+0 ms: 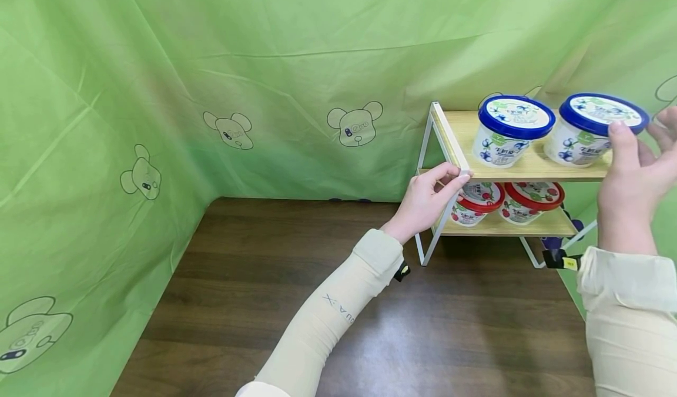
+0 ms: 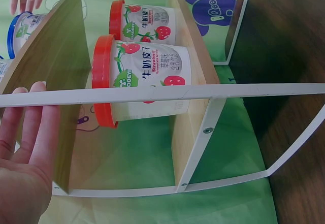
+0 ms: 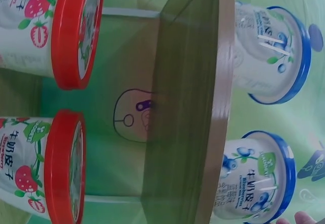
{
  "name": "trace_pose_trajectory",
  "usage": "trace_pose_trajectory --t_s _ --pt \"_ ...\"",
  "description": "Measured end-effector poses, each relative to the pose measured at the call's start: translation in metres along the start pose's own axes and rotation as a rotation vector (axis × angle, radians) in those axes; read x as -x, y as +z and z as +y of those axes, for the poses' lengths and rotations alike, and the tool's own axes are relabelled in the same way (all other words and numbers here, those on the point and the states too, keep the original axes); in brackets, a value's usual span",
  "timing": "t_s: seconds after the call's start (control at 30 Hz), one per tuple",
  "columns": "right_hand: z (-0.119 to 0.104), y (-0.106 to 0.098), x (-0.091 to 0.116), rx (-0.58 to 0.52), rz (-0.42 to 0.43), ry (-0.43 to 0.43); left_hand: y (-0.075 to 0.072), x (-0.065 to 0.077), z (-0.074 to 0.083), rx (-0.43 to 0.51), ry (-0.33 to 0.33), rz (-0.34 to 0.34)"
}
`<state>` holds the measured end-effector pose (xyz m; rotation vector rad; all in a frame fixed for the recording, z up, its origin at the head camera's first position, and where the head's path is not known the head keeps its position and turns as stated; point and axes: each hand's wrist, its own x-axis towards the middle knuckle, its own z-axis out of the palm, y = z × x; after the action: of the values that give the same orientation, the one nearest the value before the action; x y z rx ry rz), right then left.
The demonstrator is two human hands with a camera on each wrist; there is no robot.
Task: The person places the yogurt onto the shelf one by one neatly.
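A small two-tier shelf [image 1: 529, 172] with a white metal frame stands at the right. My left hand [image 1: 425, 200] grips its frame at the front left corner of the top board, fingers against the white bar [image 2: 147, 95] in the left wrist view. On the top board are two blue-lidded blueberry tubs, a left one [image 1: 499, 147] and a right one [image 1: 573, 147]. My right hand [image 1: 642, 168] is beside the right tub, fingers spread, the thumb overlapping its lid in the head view. Two red-lidded strawberry tubs [image 2: 152, 74] sit upright on the lower board.
The shelf stands on a dark wood-grain surface [image 1: 254, 303]. Green cloth [image 1: 275, 150] printed with bear heads hangs behind and at both sides, close behind the shelf.
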<state>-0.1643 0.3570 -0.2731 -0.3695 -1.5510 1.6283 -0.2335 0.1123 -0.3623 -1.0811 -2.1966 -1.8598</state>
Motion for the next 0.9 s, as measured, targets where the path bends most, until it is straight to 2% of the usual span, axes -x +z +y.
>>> trace_pose_trajectory --t_s 0.17,0.47,0.67,0.9 --pt "-0.004 0.002 0.01 0.135 0.007 -0.023 0.0 0.0 -0.001 0.0 0.001 0.005" --pt "-0.006 0.007 0.023 0.24 0.044 -0.125 0.001 0.0 -0.002 -0.009 0.008 0.013" --pt "0.008 0.005 0.028 0.223 0.028 -0.259 0.001 0.0 -0.002 -0.017 0.016 0.013" --pt "0.008 0.012 0.042 0.092 0.033 -0.285 0.0 -0.001 -0.002 -0.016 0.017 0.007"
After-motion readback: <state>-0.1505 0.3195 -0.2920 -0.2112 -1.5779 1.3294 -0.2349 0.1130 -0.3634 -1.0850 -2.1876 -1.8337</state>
